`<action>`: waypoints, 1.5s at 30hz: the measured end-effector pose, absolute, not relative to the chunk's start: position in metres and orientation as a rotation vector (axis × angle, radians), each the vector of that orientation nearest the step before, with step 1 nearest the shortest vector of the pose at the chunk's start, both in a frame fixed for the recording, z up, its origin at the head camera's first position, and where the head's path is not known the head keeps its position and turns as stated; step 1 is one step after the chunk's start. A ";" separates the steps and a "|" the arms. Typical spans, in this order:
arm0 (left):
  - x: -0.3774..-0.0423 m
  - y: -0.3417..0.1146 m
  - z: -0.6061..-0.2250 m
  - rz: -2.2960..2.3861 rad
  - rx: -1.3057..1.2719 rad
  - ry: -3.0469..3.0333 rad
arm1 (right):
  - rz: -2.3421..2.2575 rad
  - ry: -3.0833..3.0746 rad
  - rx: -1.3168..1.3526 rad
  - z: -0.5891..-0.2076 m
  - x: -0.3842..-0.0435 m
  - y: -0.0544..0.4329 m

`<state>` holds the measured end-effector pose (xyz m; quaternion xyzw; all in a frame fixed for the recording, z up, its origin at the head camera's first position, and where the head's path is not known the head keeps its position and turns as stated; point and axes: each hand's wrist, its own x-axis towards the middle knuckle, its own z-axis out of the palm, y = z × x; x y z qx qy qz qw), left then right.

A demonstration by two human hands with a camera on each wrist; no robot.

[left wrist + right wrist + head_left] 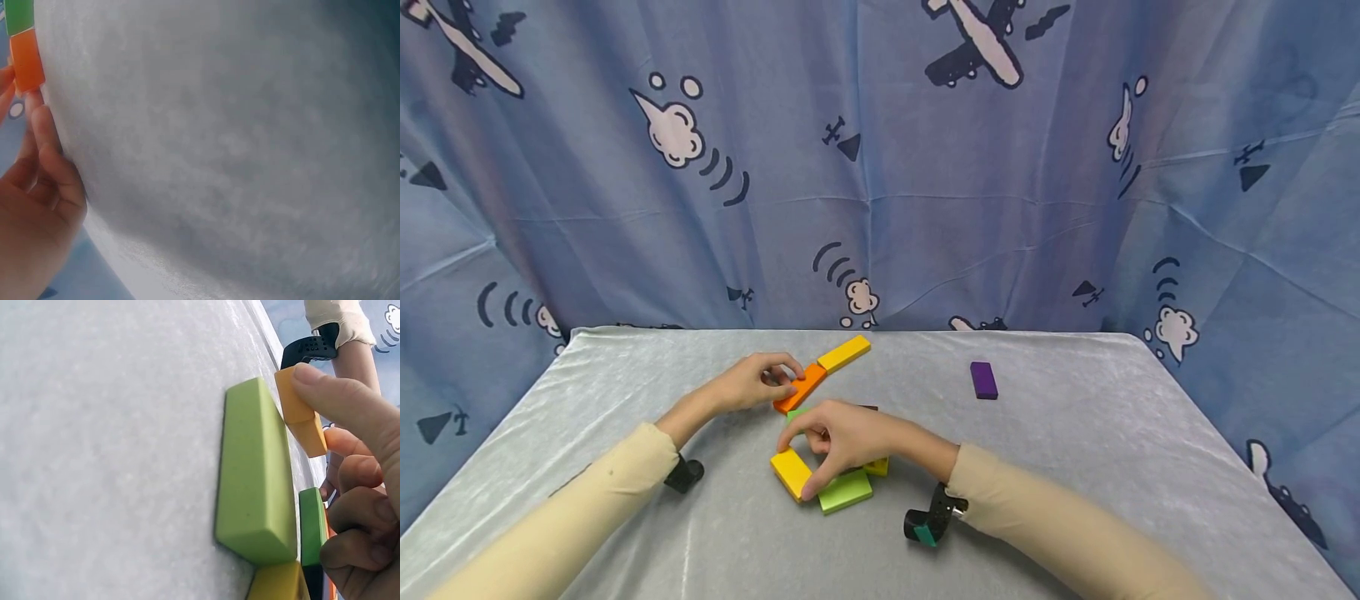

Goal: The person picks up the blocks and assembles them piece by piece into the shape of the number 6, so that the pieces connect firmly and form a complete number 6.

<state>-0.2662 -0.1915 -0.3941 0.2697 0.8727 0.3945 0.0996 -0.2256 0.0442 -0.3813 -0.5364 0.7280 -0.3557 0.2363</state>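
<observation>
My left hand (747, 385) pinches an orange block (810, 385) between thumb and fingers, at the left of the block group. The orange block's far end meets a yellow block (844, 354). Closer to me, my right hand (853, 432) pinches another yellow block (790, 473) by its two ends. In the right wrist view, the thumb lies on this yellow block (292, 394), and the other fingers are curled. Beside it is a lime green block (847, 492). A green block (310, 528) shows behind; in the head view the right hand hides much of it.
A purple block (983, 380) lies apart at the far right. Under the right wrist, part of a yellow piece (878, 467) and a dark brown edge (870, 408) show. A pale cloth covers the table (1060, 467); a blue patterned curtain (970, 208) hangs behind.
</observation>
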 end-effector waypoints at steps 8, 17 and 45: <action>-0.267 -0.192 -0.394 1.175 0.804 2.569 | -0.962 1.999 -1.468 -0.384 -0.227 0.038; -0.266 -0.193 -0.395 1.175 0.788 2.558 | -0.914 1.983 -1.487 -0.385 -0.225 0.034; -0.267 -0.193 -0.396 1.155 0.787 2.584 | -0.856 2.013 -1.431 -0.385 -0.227 0.034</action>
